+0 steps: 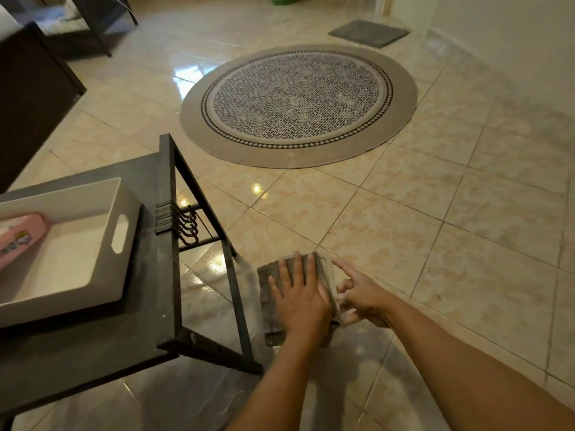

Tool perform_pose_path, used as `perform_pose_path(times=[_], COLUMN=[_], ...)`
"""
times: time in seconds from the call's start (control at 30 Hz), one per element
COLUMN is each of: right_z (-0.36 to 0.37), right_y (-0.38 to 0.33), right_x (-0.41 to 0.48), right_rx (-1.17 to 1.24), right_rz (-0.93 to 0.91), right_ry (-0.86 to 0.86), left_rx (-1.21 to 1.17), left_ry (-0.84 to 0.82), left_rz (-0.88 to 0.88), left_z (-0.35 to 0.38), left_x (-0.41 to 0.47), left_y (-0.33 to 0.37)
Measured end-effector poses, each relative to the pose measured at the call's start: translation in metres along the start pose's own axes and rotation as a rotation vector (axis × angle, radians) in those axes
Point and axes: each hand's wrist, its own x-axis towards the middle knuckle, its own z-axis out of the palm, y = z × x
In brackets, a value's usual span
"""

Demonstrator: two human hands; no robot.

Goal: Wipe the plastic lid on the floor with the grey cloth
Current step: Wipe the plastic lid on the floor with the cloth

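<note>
A grey cloth (270,301) lies spread on the tiled floor beside a dark table leg. My left hand (300,298) rests flat on the cloth, fingers spread, pressing down. Under the cloth is the plastic lid (333,279), of which only a pale strip along the right edge shows. My right hand (362,295) sits at that right edge, fingers curled on the lid's side, index finger pointing out. Most of the lid is hidden by the cloth and my left hand.
A low dark table (146,306) stands to the left, carrying a white tray (93,244) with a pink item (18,237) in it. A round patterned rug (298,104) lies ahead, with a grey mat (368,33) beyond it. Dark furniture (31,88) is at the far left.
</note>
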Motion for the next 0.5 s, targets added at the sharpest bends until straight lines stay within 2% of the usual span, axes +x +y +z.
perform_pose_path(times=[0.1, 0.2, 0.27, 0.3, 0.33, 0.4, 0.43, 0.5], right_z=[0.015, 0.039, 0.048, 0.046, 0.04, 0.017, 0.006, -0.009], right_y=[0.004, 0.011, 0.012, 0.009, 0.006, -0.004, -0.011, -0.023], right_x=[-0.002, -0.005, -0.01, -0.012, -0.011, -0.007, -0.004, 0.007], right_rx=[0.116, 0.241, 0.283, 0.19, -0.006, -0.358, -0.43, -0.582], right_rz=[-0.013, -0.026, 0.038, 0.071, 0.087, 0.023, -0.038, -0.144], right_ry=[0.117, 0.251, 0.307, 0.391, 0.509, 0.685, 0.677, 0.521], left_rx=[-0.032, -0.052, -0.014, -0.011, -0.021, -0.039, -0.036, -0.021], left_ry=[0.016, 0.023, 0.038, 0.049, 0.065, 0.082, 0.081, 0.083], left_rz=[-0.075, -0.035, 0.02, 0.072, 0.13, 0.238, 0.287, 0.369], left_z=[0.007, 0.017, 0.015, 0.013, 0.011, 0.009, 0.008, 0.008], left_x=[-0.024, -0.04, -0.038, -0.037, -0.037, -0.036, -0.036, -0.035], left_y=[0.001, 0.008, 0.001, -0.006, -0.013, -0.029, -0.037, -0.049])
